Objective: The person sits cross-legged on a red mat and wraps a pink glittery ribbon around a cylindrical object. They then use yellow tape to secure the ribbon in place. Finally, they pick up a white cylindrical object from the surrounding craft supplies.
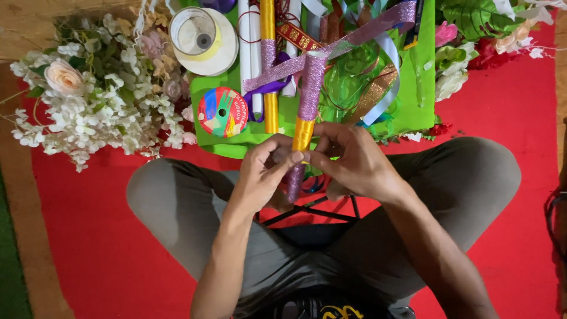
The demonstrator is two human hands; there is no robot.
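the stick (307, 112), gold and partly wound in glittery purple ribbon, stands nearly upright between both hands, just above the person's crossed legs and over the near edge of the green sheet (413, 112). the left hand (263, 174) pinches the stick at its gold band, fingers closed on it; the right hand (354, 159) meets it from the other side, fingertips pressed to the same spot, so the two hands touch around the stick. a loose purple ribbon (360, 35) runs from the stick's top up and to the right across the green sheet.

on the sheet, just left of the stick, lie a round colourful ribbon spool (222, 112) and a second gold stick (269, 59); a white tape roll (204, 38) sits further up. a bunch of white flowers (88, 100) crowds the left side, and more flowers (472, 47) fill the upper right corner. the red carpet (94, 236) lies bare on both sides of the knees, giving free room left and right, while the space ahead of the hands is packed close.
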